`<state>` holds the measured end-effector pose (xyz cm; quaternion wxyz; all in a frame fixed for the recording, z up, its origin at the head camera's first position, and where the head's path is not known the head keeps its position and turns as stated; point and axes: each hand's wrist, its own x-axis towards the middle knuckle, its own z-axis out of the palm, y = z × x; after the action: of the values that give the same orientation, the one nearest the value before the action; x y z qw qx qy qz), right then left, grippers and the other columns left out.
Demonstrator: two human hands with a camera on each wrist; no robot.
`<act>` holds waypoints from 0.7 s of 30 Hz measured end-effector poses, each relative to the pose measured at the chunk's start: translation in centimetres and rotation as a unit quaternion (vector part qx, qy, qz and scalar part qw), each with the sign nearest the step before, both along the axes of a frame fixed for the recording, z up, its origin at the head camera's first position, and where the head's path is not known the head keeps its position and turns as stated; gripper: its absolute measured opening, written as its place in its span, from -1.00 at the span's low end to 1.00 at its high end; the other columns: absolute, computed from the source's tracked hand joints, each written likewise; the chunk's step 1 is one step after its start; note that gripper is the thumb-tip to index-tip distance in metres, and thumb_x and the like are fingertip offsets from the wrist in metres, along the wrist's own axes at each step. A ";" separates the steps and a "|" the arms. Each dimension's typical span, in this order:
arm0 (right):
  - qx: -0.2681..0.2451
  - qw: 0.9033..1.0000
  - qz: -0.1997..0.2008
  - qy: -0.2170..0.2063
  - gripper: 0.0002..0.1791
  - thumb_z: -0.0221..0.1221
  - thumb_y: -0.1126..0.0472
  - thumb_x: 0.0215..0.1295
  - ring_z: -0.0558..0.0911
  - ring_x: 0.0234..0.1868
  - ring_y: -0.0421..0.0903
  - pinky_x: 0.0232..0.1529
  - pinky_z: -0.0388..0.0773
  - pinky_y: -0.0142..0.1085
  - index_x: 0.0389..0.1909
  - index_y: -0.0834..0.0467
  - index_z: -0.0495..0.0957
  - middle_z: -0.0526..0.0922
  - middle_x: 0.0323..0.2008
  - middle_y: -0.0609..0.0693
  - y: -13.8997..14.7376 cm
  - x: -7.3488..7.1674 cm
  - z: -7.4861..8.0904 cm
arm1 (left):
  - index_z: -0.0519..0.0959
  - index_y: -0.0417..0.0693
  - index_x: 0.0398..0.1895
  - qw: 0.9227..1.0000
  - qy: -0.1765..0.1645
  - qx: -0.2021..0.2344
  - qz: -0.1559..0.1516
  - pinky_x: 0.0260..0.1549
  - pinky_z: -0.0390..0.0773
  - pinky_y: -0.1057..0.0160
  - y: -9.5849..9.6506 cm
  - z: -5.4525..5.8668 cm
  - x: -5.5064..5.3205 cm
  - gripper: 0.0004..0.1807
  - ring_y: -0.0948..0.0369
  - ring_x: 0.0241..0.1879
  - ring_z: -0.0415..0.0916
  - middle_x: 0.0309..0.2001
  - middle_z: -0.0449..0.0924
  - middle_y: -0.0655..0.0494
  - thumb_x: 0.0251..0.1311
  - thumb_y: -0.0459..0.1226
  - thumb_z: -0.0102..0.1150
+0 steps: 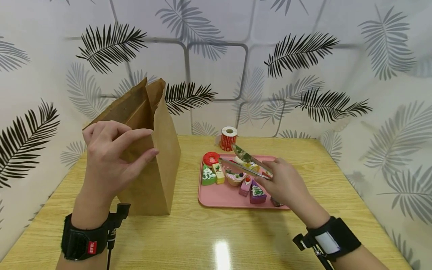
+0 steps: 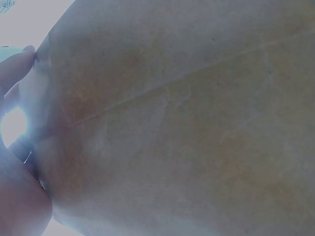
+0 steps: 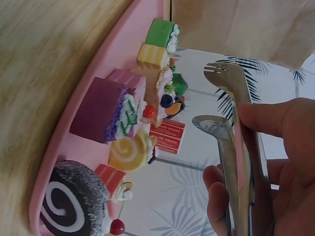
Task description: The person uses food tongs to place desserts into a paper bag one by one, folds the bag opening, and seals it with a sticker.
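Observation:
A tall brown paper bag point(image 1: 165, 157) stands on the left of the table, its mouth gaping. My left hand point(image 1: 113, 153) is at its near upper edge, fingers bent over the rim and thumb outside; some fingertips are hidden. In the left wrist view the bag's wall point(image 2: 172, 123) fills most of the picture. My right hand point(image 1: 287, 182) grips metal tongs point(image 3: 236, 113), whose tips stand apart with nothing between them. Under the tongs, a pink tray point(image 1: 219, 197) bears several toy cakes, among them a purple slice point(image 3: 96, 110) and a dark swirl roll point(image 3: 74, 196).
Behind the tray stands a red-and-white label roll point(image 1: 227, 140). A red ring doughnut point(image 1: 210, 158) and a green cake slice point(image 1: 208, 176) lie at the tray's left end, near the bag. Leaf-patterned cloth point(image 1: 216, 71) rises behind the wooden table point(image 1: 189, 240).

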<state>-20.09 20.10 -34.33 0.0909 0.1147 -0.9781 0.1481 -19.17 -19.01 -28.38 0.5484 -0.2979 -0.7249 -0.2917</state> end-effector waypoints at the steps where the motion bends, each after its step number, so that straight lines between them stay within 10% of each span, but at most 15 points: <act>1: 0.001 1.000 0.001 0.000 -0.41 0.40 0.01 0.29 0.57 -0.25 0.01 -0.39 0.45 -0.18 0.24 0.26 0.63 0.70 -0.01 0.22 0.1 0.0 -0.1 | 0.77 -0.05 -0.23 1.000 0.000 0.001 0.000 0.16 -0.04 0.12 0.0 0.0 0.0 -0.46 -0.14 -0.28 0.32 -0.43 0.46 -0.13 0.33 0.24 0.23; 21: 0.030 0.997 -0.045 -0.063 -0.36 0.44 -0.03 0.22 0.53 -0.31 -0.01 -0.44 0.45 -0.19 0.24 0.23 0.61 0.63 -0.11 0.15 0.6 -0.1 -1.9 | 0.78 -0.04 -0.23 1.000 -0.002 0.001 0.007 0.16 -0.03 0.13 0.0 0.0 0.0 -0.46 -0.13 -0.30 0.32 -0.44 0.46 -0.11 0.33 0.24 0.23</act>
<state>-20.17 20.66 -36.26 0.0318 0.0641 -0.9901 0.1210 -19.19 -19.05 -28.40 0.5489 -0.2917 -0.7277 -0.2898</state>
